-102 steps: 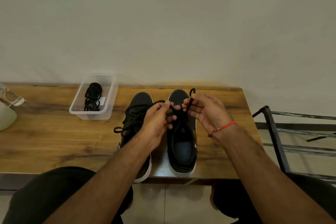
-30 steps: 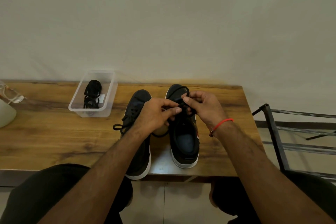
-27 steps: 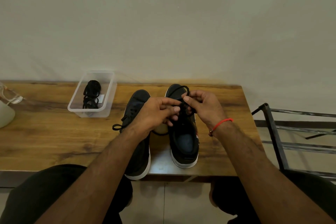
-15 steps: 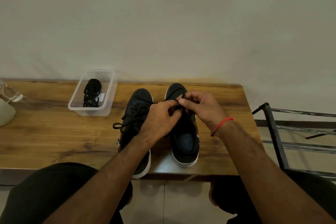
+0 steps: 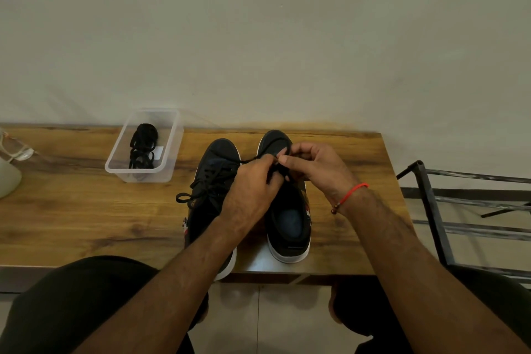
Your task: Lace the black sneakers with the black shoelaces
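Observation:
Two black sneakers with white soles stand side by side on the wooden table (image 5: 71, 210), toes toward the wall. The left sneaker (image 5: 212, 181) is laced and tied in a bow. Over the right sneaker (image 5: 288, 221), my left hand (image 5: 253, 192) and my right hand (image 5: 316, 167) meet above the eyelets. Both pinch a black shoelace (image 5: 253, 159); a taut strand runs left from my fingers across the toe of the left sneaker. The eyelets under my hands are hidden.
A clear plastic box (image 5: 169, 149) with bundled black laces (image 5: 142, 149) sits at the back left. A pale rounded object (image 5: 7, 178) lies at the left edge. A black metal rack (image 5: 436, 210) stands right of the table. My knees are under the front edge.
My hands have drawn closer together over the right sneaker. The loose loop of lace that stood above the toe is gone, and a strand is now pulled tight to the left.

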`<state>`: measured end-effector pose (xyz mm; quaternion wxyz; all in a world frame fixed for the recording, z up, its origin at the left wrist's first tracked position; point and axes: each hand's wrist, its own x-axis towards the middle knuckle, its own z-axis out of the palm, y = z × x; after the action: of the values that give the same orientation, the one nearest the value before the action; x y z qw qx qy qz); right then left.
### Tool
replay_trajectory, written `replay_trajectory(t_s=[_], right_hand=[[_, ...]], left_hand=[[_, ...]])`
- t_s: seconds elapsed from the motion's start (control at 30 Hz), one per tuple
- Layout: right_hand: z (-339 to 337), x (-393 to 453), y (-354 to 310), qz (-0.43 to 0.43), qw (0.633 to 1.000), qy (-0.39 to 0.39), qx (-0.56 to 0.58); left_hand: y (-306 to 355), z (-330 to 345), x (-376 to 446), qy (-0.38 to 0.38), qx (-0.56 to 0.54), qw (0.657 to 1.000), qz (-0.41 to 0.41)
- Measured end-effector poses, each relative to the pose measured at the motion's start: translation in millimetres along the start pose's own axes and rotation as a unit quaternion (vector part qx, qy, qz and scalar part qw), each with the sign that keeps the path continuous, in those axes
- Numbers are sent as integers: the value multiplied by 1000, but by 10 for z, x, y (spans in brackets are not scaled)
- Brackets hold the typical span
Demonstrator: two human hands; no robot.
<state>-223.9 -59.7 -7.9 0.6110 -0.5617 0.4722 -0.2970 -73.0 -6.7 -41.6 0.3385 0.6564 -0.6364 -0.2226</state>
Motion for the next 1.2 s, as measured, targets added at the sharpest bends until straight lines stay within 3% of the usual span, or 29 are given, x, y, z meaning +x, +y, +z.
replay_trajectory(t_s=[0.1,0.23,0.37,0.7,0.93,1.2], right_hand=[[-8,14,-11,13,999,40,11],[-47,25,-14,30,995,89,13],[-29,-5,-53,39,992,112,29],[-46,-17,-90,95,986,137,30],[-168,-38,-66,157,977,145,-19],[-387,-67,-53,201,945,141,-215]], left_hand=[[-12,-80,53,-23,-11,1000,-13],[-63,-233,158,-108,-128,980,-104],[-73,-318,187,-128,-66,986,-82],[-107,-478,216,-55,90,994,-23],[-224,-480,225,26,121,987,-103],[-272,-416,177,-11,174,976,-127]])
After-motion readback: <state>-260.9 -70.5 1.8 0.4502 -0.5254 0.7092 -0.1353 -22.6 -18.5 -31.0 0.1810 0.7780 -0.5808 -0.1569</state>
